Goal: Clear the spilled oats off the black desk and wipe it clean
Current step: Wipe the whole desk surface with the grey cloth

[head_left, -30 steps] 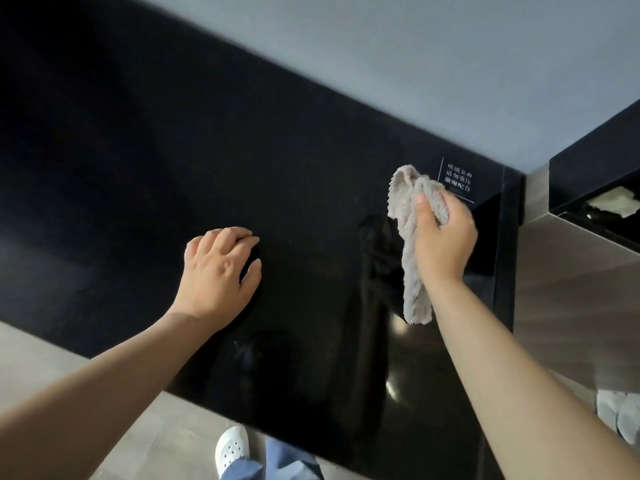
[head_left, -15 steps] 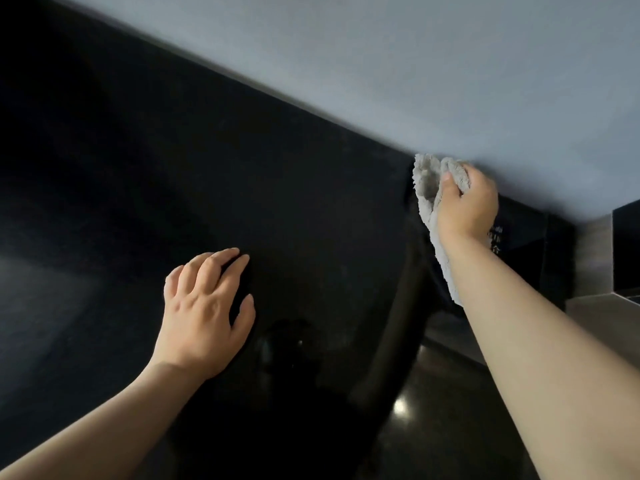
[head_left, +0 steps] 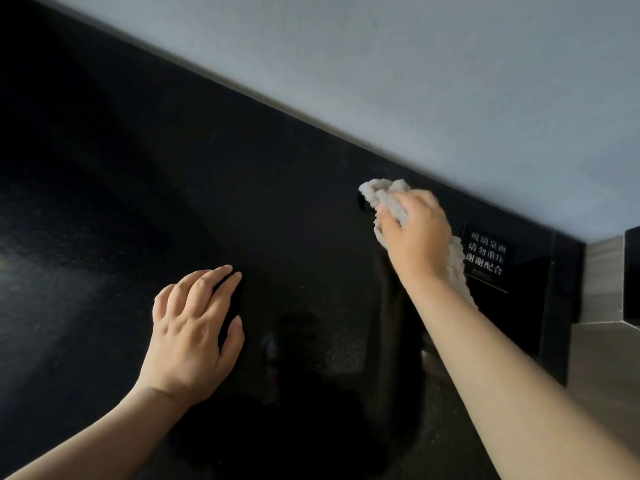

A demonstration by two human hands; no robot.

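The right hand (head_left: 415, 233) has its grip closed round a bunched grey cloth (head_left: 384, 194), fingers and thumb curled over the wad. It presses the cloth onto the black worktop (head_left: 173, 185) just left of the white-lettered label (head_left: 486, 252), close to the back edge where the worktop meets the pale wall (head_left: 415, 81). A tail of cloth trails under the wrist toward the label. The left hand (head_left: 194, 337) lies well left of the label and nearer the person. It rests flat with straight fingers and holds nothing.

No oats can be made out on the dark, glossy surface, so this looks like the wiping stage rather than the gathering one.

The cloth sits at the right end of the job. The wall blocks any stroke further back, and right of the label the worktop ends at a steel counter (head_left: 602, 368). The open room runs left of the label along the back edge and forward from it. A leftward sweep would meet the resting left hand unless that hand lifts.
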